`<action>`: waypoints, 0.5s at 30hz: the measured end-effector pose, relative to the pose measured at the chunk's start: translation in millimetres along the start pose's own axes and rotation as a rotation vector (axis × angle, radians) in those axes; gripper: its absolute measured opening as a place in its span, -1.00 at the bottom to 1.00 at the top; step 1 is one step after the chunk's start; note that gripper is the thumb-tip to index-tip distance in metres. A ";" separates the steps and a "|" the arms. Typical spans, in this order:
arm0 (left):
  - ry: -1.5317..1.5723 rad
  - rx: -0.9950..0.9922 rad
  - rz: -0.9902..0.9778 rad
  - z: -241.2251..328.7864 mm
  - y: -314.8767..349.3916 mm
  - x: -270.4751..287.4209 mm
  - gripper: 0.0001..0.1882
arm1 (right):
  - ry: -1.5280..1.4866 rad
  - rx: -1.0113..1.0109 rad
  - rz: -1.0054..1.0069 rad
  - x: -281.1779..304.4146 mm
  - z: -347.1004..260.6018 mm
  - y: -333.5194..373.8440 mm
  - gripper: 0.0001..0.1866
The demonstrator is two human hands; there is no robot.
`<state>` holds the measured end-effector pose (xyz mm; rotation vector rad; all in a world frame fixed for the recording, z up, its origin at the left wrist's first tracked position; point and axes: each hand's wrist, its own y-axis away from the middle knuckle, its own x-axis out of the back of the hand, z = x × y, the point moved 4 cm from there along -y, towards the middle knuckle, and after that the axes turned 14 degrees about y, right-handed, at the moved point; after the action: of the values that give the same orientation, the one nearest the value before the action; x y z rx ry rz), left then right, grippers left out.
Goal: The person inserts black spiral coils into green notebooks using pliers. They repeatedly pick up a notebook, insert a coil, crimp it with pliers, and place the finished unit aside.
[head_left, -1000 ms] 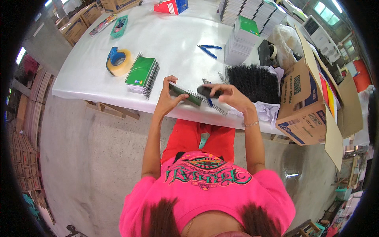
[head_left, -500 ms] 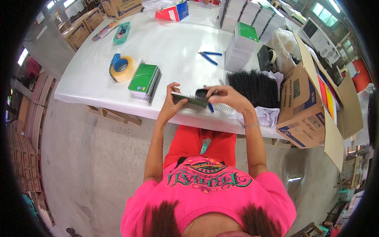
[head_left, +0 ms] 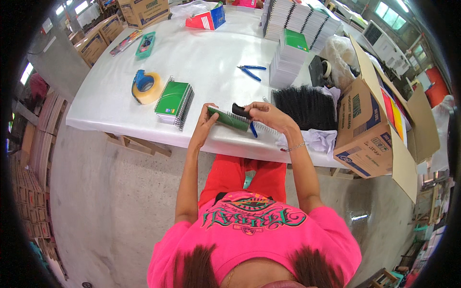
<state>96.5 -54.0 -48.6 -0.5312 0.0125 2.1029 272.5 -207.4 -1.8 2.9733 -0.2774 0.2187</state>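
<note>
Since the earlier frames the green notebook has tipped up from lying nearly flat to standing more on edge between the hands, and both hands sit a little farther over the table.

Left hand: fingers curled and clamped on the notebook's left end, thumb on the near side.
Right hand: fingers closed over the notebook's right end and around a black tool handle; a blue tip shows below the hand. Whether the tool touches the spiral binding cannot be told, since the hand covers it.

Notebook position: held above the near edge of the white table, in front of the person's chest.

Surroundings:
- Stack of green spiral notebooks on the table, left of the left hand.
- Tape dispenser with roll, farther left.
- Blue-handled pliers, far side, lying apart from the hands.
- Heap of black binding coils, just right of the right hand.
- Open cardboard box at the right table edge.
- Tall stacks of notebooks at the far right.
</note>
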 end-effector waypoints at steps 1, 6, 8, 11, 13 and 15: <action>0.012 0.015 -0.004 -1.0 0.3 -0.5 -0.70 | 0.101 -0.011 0.008 1.7 -0.4 -1.3 -0.56; 0.047 0.048 -0.033 -2.6 -3.1 5.3 -0.70 | 0.208 0.092 0.060 -5.9 -17.9 2.0 -0.64; 0.047 0.064 -0.023 -1.6 -3.8 5.8 -0.69 | 0.330 -0.012 -0.015 -11.0 -28.4 -0.5 -0.67; 0.055 0.094 -0.032 7.0 -6.5 -6.7 -0.68 | 0.406 -0.081 0.104 0.4 -4.3 -11.0 -0.68; 0.074 0.097 -0.013 2.4 -2.8 -1.8 -0.67 | 0.076 0.014 0.026 -8.0 -3.3 -10.4 -0.68; 0.053 0.096 -0.029 0.6 -5.2 2.1 -0.65 | 0.026 0.088 -0.020 -10.5 -7.8 -4.3 -0.71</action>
<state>99.4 -49.2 -47.8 -0.5256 0.1348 2.0483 262.1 -200.1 3.6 3.0562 -0.2416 0.2735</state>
